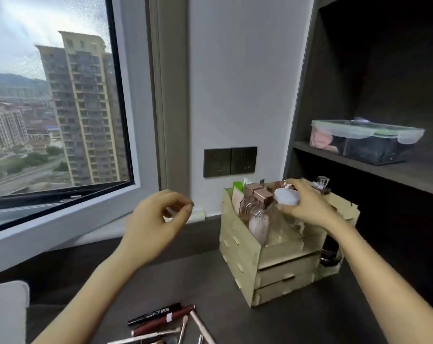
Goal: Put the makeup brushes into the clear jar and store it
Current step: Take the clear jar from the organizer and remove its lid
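Note:
A clear jar [281, 228] with a white round lid [286, 197] stands in the top tray of a pale wooden organizer [237, 247] on the dark desk. My right hand [309, 208] reaches over the organizer, its fingers closed around the lid. My left hand [156, 219] hovers in the air left of the organizer, fingers loosely curled and holding nothing. Several makeup brushes [200, 327] with pale handles lie on the desk at the bottom edge, partly cut off by the frame.
Rose-capped bottles [257, 209] crowd the tray beside the jar. A black brow pencil [156, 313] and a dark red pen [162, 322] lie with the brushes. A dark jar [330, 252] sits right of the organizer. A lidded plastic box [366, 142] rests on the shelf above.

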Demonstrator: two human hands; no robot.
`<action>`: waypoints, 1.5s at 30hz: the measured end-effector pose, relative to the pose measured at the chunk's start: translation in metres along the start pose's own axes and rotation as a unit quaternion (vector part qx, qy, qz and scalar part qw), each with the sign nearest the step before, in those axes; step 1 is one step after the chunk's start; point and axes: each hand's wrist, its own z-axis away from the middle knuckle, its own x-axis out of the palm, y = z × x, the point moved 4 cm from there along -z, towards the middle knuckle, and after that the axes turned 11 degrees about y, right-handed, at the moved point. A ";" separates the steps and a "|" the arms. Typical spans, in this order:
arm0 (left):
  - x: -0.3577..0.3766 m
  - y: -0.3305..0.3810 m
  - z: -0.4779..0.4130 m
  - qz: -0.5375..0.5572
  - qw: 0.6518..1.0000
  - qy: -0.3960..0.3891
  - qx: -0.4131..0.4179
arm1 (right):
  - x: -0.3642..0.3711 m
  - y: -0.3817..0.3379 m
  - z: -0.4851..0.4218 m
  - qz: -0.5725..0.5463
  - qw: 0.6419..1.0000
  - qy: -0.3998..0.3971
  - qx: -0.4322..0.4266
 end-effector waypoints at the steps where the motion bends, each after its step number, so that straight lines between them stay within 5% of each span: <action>1: 0.001 0.000 0.006 0.009 1.000 0.008 -0.002 | 0.003 0.002 0.002 -0.015 1.000 0.007 0.010; 12: -0.020 0.017 0.077 0.028 0.998 0.050 -0.023 | -0.026 -0.008 0.012 -0.098 0.979 0.167 0.061; 21: -0.047 0.054 0.112 -0.043 0.995 0.084 0.021 | -0.097 -0.084 0.105 -0.148 0.935 0.311 -0.083; 24: -0.046 0.070 0.129 -0.080 0.991 0.082 0.064 | -0.091 -0.110 0.155 -0.220 0.934 0.264 -0.096; 28: -0.040 0.074 0.162 -0.179 0.975 0.062 0.112 | -0.052 -0.135 0.208 -0.380 0.919 0.098 -0.034; 35: -0.044 0.050 0.223 -0.310 0.939 0.070 0.135 | 0.029 -0.148 0.276 -0.547 0.810 -0.137 0.159; 38: -0.049 0.032 0.243 -0.307 0.938 0.070 0.148 | 0.050 -0.148 0.295 -0.503 0.842 -0.160 0.108; 42: -0.050 0.013 0.259 -0.248 0.961 0.027 0.122 | 0.061 -0.140 0.303 -0.366 0.928 -0.062 0.015; 45: -0.052 0.006 0.261 -0.185 0.980 -0.025 0.064 | 0.068 -0.136 0.308 -0.302 0.952 0.013 -0.039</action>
